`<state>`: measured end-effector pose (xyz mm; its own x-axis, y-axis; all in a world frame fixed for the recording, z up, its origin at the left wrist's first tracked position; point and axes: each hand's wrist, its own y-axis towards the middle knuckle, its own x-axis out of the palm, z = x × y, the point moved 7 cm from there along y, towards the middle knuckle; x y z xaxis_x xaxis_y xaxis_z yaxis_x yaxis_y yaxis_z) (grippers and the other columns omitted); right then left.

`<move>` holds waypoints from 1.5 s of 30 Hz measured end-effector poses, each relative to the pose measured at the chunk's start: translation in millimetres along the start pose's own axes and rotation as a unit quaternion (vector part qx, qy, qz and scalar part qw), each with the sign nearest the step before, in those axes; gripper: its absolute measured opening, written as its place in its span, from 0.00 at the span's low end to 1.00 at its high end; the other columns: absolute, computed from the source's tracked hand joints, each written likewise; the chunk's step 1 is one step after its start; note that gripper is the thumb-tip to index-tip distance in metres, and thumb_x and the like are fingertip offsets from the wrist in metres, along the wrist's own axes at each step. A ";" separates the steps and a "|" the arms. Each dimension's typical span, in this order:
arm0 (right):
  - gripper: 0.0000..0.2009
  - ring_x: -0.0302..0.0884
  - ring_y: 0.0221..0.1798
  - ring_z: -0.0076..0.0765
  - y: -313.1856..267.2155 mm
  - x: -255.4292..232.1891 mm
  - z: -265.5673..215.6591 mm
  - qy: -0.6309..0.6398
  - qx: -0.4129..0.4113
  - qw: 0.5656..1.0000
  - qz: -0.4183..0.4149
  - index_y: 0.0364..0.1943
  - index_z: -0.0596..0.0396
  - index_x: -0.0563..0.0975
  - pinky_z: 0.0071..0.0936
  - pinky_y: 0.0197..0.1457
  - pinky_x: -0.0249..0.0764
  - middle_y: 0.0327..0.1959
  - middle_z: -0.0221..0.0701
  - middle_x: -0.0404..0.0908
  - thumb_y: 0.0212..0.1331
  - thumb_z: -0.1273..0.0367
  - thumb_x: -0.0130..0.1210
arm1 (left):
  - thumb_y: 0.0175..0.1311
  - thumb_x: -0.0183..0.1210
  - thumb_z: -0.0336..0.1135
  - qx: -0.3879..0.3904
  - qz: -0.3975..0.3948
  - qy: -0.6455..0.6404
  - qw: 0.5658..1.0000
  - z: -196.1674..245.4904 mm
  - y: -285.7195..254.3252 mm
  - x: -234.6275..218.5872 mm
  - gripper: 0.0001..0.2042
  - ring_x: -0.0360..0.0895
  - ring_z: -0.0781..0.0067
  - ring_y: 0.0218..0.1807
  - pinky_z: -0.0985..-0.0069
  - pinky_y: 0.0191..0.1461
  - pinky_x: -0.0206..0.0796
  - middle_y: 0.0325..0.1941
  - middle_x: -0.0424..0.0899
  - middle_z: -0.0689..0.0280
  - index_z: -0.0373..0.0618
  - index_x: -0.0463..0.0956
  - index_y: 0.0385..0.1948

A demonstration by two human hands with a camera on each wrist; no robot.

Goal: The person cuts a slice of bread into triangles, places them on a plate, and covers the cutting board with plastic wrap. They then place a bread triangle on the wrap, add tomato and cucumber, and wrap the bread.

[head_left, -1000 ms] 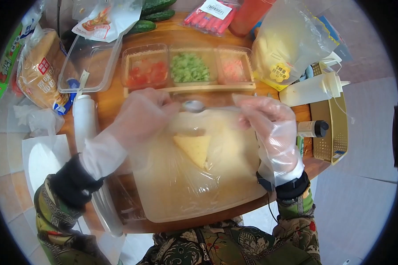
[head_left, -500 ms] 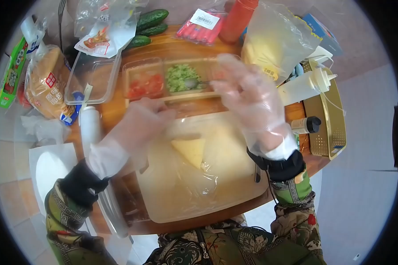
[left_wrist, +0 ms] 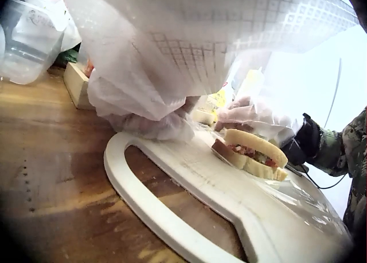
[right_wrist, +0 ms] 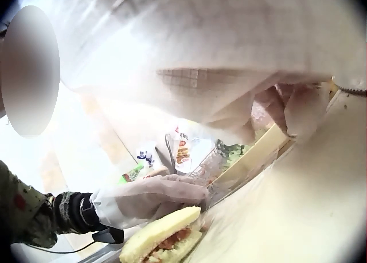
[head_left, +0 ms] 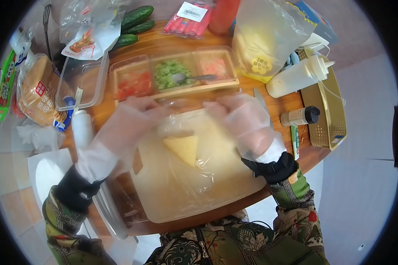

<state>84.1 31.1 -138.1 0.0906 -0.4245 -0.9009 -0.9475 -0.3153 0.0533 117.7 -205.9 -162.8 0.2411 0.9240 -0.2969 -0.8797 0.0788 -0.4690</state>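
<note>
A cut sandwich [left_wrist: 252, 154] with a chopped red and green filling lies on clear plastic wrap [head_left: 203, 181] spread over the white cutting board [head_left: 159, 207]. From above, its top bread slice [head_left: 183, 149] is a pale triangle. My gloved left hand [head_left: 130, 121] pinches the wrap's far edge near the board's far left corner. At the far edge to the right, my gloved right hand [head_left: 245, 121] has its fingers curled at the wrap, slightly blurred. A spoon [head_left: 194, 78] rests in the chopped green vegetable [head_left: 168, 73], its handle over the neighbouring tub.
Beyond the hands, a wooden tray [head_left: 199, 89] holds tubs of red, green and pink pieces. A wrap roll [head_left: 82, 128] and bagged bread [head_left: 37, 88] are at left. A squeeze bottle [head_left: 292, 81], seasoning jar [head_left: 298, 116] and gold basket [head_left: 327, 128] line the right.
My right hand carried the spoon from above the board to the green tub, let it go there, and came back to the board's far edge. My left hand has stayed near the far left corner.
</note>
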 end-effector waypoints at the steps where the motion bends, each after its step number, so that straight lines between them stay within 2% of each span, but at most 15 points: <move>1: 0.14 0.84 0.40 0.52 0.0 0.9 -0.7 0.001 0.002 1.000 0.000 0.36 0.49 0.89 0.46 0.46 0.78 0.33 0.43 0.86 0.63 0.55 0.63 | 0.70 0.64 0.40 -0.004 0.003 -0.015 1.000 0.9 -2.1 0.1 0.09 0.70 0.87 0.30 0.84 0.36 0.61 0.28 0.79 0.77 0.44 0.82 0.35; 4: 0.16 0.84 0.38 0.52 1.6 0.5 -3.2 0.079 0.032 0.996 0.000 0.36 0.51 0.88 0.43 0.43 0.79 0.32 0.44 0.86 0.64 0.54 0.62 | 0.69 0.64 0.40 0.005 0.017 -0.051 0.999 -3.8 -4.1 0.5 0.09 0.70 0.87 0.29 0.84 0.36 0.62 0.29 0.79 0.77 0.44 0.82 0.36; 6: 0.14 0.83 0.35 0.54 3.6 7.0 1.0 0.148 0.123 0.980 -0.051 0.37 0.54 0.87 0.40 0.40 0.79 0.30 0.45 0.85 0.63 0.57 0.63 | 0.69 0.64 0.40 0.012 0.004 -0.038 0.999 -4.3 -2.1 -1.0 0.09 0.71 0.87 0.30 0.84 0.36 0.62 0.29 0.79 0.77 0.44 0.82 0.36; 7: 0.14 0.83 0.35 0.54 4.2 12.4 5.4 0.149 0.123 0.980 -0.053 0.37 0.54 0.87 0.40 0.40 0.79 0.30 0.45 0.85 0.63 0.57 0.63 | 0.69 0.64 0.40 0.021 -0.010 -0.027 0.999 -3.4 -0.8 -0.7 0.09 0.71 0.87 0.30 0.84 0.36 0.62 0.29 0.80 0.76 0.43 0.82 0.36; 9: 0.12 0.84 0.31 0.46 6.3 13.3 5.0 0.223 0.005 0.975 0.015 0.36 0.56 0.86 0.36 0.38 0.78 0.27 0.45 0.84 0.61 0.61 0.65 | 0.69 0.64 0.40 0.023 -0.014 -0.015 1.000 -2.2 0.7 -2.2 0.10 0.71 0.87 0.30 0.84 0.36 0.63 0.29 0.80 0.76 0.43 0.82 0.36; 10: 0.12 0.84 0.31 0.46 5.9 13.6 5.8 0.223 0.005 0.975 0.014 0.36 0.56 0.86 0.36 0.38 0.78 0.27 0.45 0.84 0.61 0.61 0.65 | 0.69 0.64 0.39 0.027 -0.019 -0.002 0.999 -1.3 0.3 -1.9 0.10 0.71 0.87 0.30 0.83 0.36 0.63 0.29 0.80 0.76 0.42 0.82 0.36; 12: 0.10 0.83 0.31 0.34 4.8 17.4 11.8 0.284 0.048 0.958 -0.004 0.36 0.58 0.86 0.31 0.39 0.77 0.27 0.43 0.85 0.61 0.64 0.66 | 0.69 0.64 0.39 0.027 -0.017 -0.006 0.999 1.1 -2.3 -1.7 0.10 0.72 0.87 0.30 0.83 0.36 0.64 0.30 0.80 0.76 0.42 0.82 0.36; 15: 0.09 0.78 0.33 0.22 -4.0 13.0 5.5 0.356 0.057 0.933 0.002 0.36 0.60 0.84 0.27 0.40 0.76 0.28 0.37 0.85 0.64 0.66 0.65 | 0.69 0.64 0.39 0.025 -0.013 -0.022 0.999 1.0 -4.6 -1.2 0.09 0.73 0.87 0.31 0.83 0.37 0.64 0.30 0.81 0.75 0.42 0.82 0.36; 21: 0.07 0.73 0.35 0.15 -19.5 13.3 -4.9 0.437 0.084 0.895 -0.041 0.41 0.58 0.79 0.21 0.40 0.73 0.33 0.23 0.81 0.72 0.68 0.58 | 0.69 0.65 0.38 0.013 -0.023 -0.072 0.997 0.9 -10.1 -0.6 0.08 0.73 0.88 0.32 0.84 0.38 0.64 0.32 0.82 0.76 0.44 0.83 0.37; 28: 0.05 0.71 0.36 0.14 -29.5 19.6 -11.5 0.483 0.098 0.866 -0.082 0.42 0.56 0.77 0.20 0.40 0.71 0.32 0.20 0.77 0.73 0.69 0.57 | 0.69 0.65 0.34 0.015 -0.021 -0.048 0.999 -0.9 -14.2 -3.2 0.06 0.73 0.89 0.35 0.85 0.43 0.61 0.33 0.83 0.77 0.44 0.84 0.38; 34: 0.04 0.72 0.36 0.18 -31.3 14.7 -20.0 0.457 0.015 0.888 -0.054 0.43 0.58 0.77 0.22 0.40 0.73 0.32 0.22 0.77 0.73 0.71 0.55 | 0.68 0.65 0.32 0.031 -0.007 -0.037 0.999 0.1 -17.2 -6.3 0.05 0.73 0.88 0.37 0.84 0.45 0.62 0.35 0.84 0.77 0.42 0.85 0.39; 39: 0.04 0.80 0.37 0.34 -31.8 10.8 -23.9 0.427 -0.023 0.903 -0.046 0.41 0.59 0.78 0.30 0.44 0.76 0.34 0.37 0.82 0.69 0.73 0.58 | 0.68 0.65 0.31 0.043 -0.001 -0.022 0.999 2.4 -19.4 -5.1 0.05 0.74 0.88 0.39 0.84 0.47 0.63 0.36 0.84 0.76 0.41 0.85 0.38; 40: 0.04 0.80 0.37 0.34 -32.3 9.1 -24.8 0.427 -0.023 0.903 -0.046 0.41 0.59 0.78 0.30 0.44 0.76 0.34 0.37 0.82 0.69 0.73 0.58 | 0.68 0.65 0.31 0.043 -0.001 -0.022 0.999 3.2 -19.7 -4.7 0.05 0.74 0.88 0.40 0.84 0.48 0.64 0.37 0.85 0.75 0.41 0.85 0.39; 42: 0.04 0.78 0.44 0.26 -35.0 18.3 -22.8 0.432 0.034 0.894 -0.111 0.45 0.57 0.76 0.25 0.52 0.75 0.42 0.27 0.78 0.72 0.74 0.58 | 0.67 0.65 0.31 0.047 -0.006 -0.022 0.999 3.4 -19.0 -3.3 0.05 0.75 0.88 0.40 0.84 0.48 0.64 0.38 0.85 0.74 0.41 0.85 0.39; 45: 0.04 0.78 0.44 0.25 -35.5 21.1 -23.0 0.425 0.031 0.898 -0.106 0.45 0.57 0.76 0.24 0.51 0.74 0.41 0.26 0.78 0.72 0.73 0.58 | 0.67 0.65 0.31 0.058 -0.018 -0.022 0.998 2.6 -18.5 -2.6 0.06 0.75 0.87 0.42 0.84 0.49 0.64 0.40 0.85 0.73 0.40 0.85 0.41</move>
<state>126.7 13.8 -149.1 0.4483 -0.8633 -0.2317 -0.8938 -0.4297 -0.1284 132.4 -208.8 -151.2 0.2565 0.9355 -0.2430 -0.9130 0.1520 -0.3787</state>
